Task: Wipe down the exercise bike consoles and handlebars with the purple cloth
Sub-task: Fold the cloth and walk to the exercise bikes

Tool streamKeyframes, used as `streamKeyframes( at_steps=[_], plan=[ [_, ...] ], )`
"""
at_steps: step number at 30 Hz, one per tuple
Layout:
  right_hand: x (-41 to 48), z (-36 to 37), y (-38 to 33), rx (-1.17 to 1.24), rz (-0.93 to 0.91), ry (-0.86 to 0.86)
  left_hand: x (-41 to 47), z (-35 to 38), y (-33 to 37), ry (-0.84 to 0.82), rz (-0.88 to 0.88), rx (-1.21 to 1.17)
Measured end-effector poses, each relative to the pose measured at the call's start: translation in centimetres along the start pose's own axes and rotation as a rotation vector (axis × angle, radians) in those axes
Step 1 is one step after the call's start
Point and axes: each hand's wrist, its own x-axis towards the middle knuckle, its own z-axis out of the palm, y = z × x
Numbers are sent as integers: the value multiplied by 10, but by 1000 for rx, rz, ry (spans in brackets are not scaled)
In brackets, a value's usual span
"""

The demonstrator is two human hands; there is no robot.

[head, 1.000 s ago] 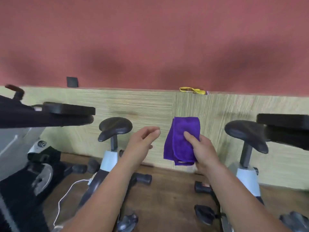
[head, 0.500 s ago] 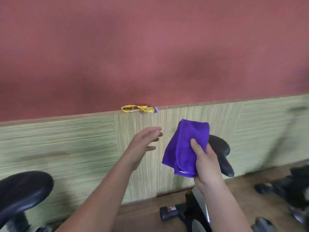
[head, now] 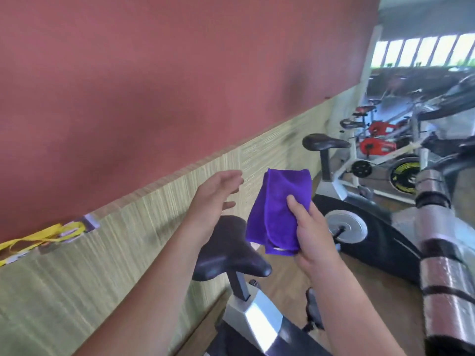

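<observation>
The right hand grips purple cloth, left hand relaxed.

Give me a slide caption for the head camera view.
Right hand holds folded purple cloth near a bike saddle; left hand open.

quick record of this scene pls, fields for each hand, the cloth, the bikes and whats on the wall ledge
left hand: open, fingers straight, holds nothing, apart from the cloth
right hand: grips the cloth, thumb on its front
purple cloth: folded, held up in the air, touching no bike
near saddle: black, below both hands
banded bar: right edge, likely a handlebar, untouched
far bikes: white frames, some red parts, further back at right
yellow strap: lies on the wall ledge at left
wiping: not yet begun here
</observation>
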Motion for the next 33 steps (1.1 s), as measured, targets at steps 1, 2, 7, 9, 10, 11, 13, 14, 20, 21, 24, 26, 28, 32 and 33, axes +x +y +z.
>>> streamKeyframes(
  at_steps=[1, 2, 7, 9, 10, 11, 13, 14, 20, 21, 24, 26, 28, 32, 33],
  plan=[
    [3, 0, -5, 9, -20, 44, 13, 6, 2, -51, 14, -11],
    [6, -1, -11, 18, -40, 92, 26, 13, 3, -103, 26, -25],
    [5, 8, -35, 76, -189, 337, 78, 46, 9, -371, 69, -125],
    [1, 17, -43, 124, -247, 446, 92, 63, 13, -484, 66, -189],
    [-2, 23, -47, 147, -278, 504, 97, 70, 16, -539, 64, -228],
    [-7, 30, -50, 167, -314, 552, 100, 78, 19, -592, 67, -269],
    [-20, 41, -61, 174, -386, 631, 102, 94, 29, -700, 78, -342],
    [-26, 46, -67, 168, -420, 673, 101, 102, 35, -755, 85, -369],
    [-95, 58, -121, 111, -644, 937, 64, 157, 88, -1094, 137, -501],
    [-111, 58, -131, 90, -666, 965, 54, 168, 98, -1134, 141, -522],
    [-158, 58, -162, -40, -698, 1069, 20, 199, 130, -1271, 179, -586],
    [-189, 56, -184, -139, -721, 1146, -4, 218, 151, -1360, 228, -611],
    [-220, 54, -208, -247, -730, 1208, -27, 236, 172, -1411, 272, -634],
    [-279, 43, -258, -513, -637, 1328, -68, 267, 207, -1476, 377, -622],
    [-293, 35, -269, -588, -604, 1349, -75, 275, 214, -1483, 402, -606]
  ],
)
